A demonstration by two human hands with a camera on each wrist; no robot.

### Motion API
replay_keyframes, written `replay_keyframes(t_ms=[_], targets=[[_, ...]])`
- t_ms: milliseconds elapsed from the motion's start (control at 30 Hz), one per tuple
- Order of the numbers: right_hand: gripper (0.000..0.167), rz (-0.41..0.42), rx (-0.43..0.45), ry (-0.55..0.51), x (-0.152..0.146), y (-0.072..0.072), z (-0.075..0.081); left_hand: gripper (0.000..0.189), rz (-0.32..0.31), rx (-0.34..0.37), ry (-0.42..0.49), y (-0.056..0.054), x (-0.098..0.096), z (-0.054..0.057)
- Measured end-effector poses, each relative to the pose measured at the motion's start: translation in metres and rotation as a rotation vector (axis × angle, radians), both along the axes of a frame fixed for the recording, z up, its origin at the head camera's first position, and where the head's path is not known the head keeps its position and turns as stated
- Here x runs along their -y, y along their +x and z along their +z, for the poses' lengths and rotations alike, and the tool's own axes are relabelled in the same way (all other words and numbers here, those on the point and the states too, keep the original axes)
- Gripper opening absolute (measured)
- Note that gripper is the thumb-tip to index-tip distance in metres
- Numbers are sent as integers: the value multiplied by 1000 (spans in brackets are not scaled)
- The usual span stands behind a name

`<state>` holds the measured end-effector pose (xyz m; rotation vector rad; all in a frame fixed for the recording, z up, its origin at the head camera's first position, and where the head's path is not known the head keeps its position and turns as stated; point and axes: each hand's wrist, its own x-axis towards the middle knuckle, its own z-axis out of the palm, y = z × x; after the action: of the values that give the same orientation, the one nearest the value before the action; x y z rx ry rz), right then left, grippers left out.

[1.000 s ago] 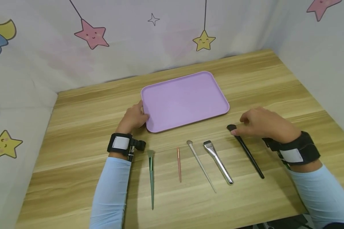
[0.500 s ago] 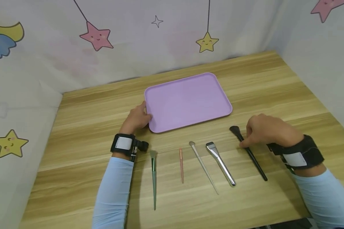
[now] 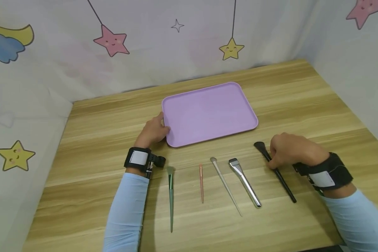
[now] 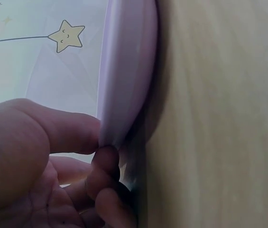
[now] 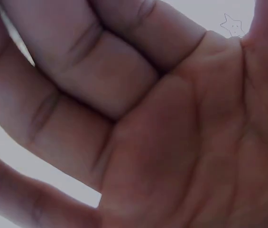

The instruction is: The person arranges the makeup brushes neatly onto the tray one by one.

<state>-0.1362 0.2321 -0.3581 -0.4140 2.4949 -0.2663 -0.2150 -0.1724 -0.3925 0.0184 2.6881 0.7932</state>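
Note:
My left hand [image 3: 153, 131] pinches the left edge of a lilac tray [image 3: 209, 113]. In the left wrist view, the thumb of this left hand [image 4: 29, 152] is on the rim of the tray [image 4: 126, 71], fingertips beneath it. My right hand [image 3: 294, 149] has its thumb and curled fingers at the handle of a black makeup brush [image 3: 283, 183], whose flared head points toward the tray. The right wrist view holds mostly the palm of the right hand [image 5: 162, 133] and bent fingers; the brush is hidden there.
Left of the black brush lie a silver flat makeup brush [image 3: 247, 185], a thin pale makeup brush [image 3: 226, 186], a short pink one [image 3: 201, 183] and a green one [image 3: 171, 199]. The wooden table [image 3: 107, 126] meets a star-printed curtain [image 3: 151, 49] behind the tray.
My right hand has moved from near the black brush's head down along its handle toward me. The left hand stays at the tray's edge. The head view has shifted slightly.

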Motion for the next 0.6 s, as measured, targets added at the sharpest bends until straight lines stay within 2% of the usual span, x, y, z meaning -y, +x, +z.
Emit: replay_keyframes(t_ms=[233,600], targets=[[22,20,-21,-53,2,0,-1,75,6,7,9,1,-1,0],[13,16,-122,-164,12,-9,6,74,-14,-11,7,2,-1,0]])
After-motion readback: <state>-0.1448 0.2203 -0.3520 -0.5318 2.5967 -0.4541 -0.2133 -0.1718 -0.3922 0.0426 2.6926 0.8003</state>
